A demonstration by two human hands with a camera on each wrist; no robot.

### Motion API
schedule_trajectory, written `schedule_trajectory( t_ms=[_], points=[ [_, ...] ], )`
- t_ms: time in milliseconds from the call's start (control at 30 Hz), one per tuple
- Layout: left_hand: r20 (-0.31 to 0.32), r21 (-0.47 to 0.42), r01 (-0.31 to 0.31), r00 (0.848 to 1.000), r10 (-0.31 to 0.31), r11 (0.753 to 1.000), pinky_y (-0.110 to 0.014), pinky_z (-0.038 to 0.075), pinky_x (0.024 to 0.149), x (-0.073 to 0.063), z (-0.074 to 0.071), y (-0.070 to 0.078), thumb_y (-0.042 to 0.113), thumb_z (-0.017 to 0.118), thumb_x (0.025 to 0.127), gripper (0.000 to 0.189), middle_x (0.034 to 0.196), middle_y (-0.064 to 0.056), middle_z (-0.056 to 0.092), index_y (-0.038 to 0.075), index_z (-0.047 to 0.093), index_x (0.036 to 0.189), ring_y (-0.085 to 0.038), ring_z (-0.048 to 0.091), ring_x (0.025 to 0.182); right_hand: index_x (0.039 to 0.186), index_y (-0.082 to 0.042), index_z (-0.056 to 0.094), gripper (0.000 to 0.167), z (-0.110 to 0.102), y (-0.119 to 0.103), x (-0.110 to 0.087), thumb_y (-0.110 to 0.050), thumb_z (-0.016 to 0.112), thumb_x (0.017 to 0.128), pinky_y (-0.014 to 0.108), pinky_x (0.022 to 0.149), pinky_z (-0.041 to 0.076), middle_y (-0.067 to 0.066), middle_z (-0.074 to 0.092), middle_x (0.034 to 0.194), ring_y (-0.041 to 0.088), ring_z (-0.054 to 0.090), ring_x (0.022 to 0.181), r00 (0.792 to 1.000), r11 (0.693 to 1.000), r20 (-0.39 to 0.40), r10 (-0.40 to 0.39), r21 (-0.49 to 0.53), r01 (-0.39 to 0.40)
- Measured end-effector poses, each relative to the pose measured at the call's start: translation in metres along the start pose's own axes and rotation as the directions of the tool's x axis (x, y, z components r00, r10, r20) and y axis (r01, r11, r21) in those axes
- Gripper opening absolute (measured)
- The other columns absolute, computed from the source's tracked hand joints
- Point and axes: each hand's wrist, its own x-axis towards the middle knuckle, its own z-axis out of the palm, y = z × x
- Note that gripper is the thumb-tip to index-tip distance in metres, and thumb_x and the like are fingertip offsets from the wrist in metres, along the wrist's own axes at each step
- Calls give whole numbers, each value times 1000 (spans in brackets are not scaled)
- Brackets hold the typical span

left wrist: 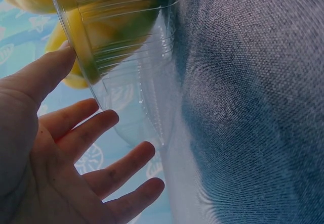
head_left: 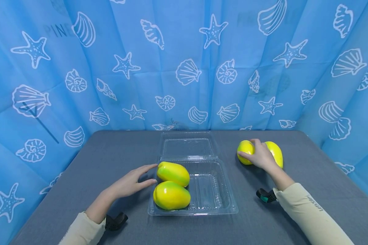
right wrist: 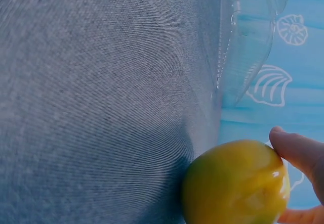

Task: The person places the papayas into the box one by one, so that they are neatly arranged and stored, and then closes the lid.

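A clear plastic clamshell box (head_left: 230,200) lies with its lid (head_left: 188,148) folded back. In its left half sit two yellow-green mangoes, a rear mango (head_left: 173,173) and a front mango (head_left: 171,195). At the box's left rim, my left hand (head_left: 130,182) has its fingers spread and relaxed, thumb and fingertips at the edge; the left wrist view shows the thumb (left wrist: 50,72) against the rim. To the right of the box, my right hand (head_left: 260,154) grips a yellow mango (head_left: 245,151) on the table, thumb on its near side. Another mango (head_left: 275,153) lies just right of that hand.
The grey cloth-covered table (head_left: 116,149) reaches back to a blue curtain (head_left: 184,68) printed with shells and starfish. Black wrist straps (head_left: 116,222) stick out below both cuffs, close to the tabletop.
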Motion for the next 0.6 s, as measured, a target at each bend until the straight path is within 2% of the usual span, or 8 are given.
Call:
schedule_trajectory(
  t_ms=[600],
  points=[
    [-2, -5, 5, 1000, -5, 1000, -62, 33, 107, 0, 0, 0, 44, 52, 93, 63, 150, -15, 34, 14, 33, 145, -39, 35, 135, 134, 14, 32, 75, -5, 1, -3, -37, 61, 88, 45, 76, 47, 36, 44, 126, 40, 50, 100, 1000, 999, -4, -28, 37, 28]
  ],
)
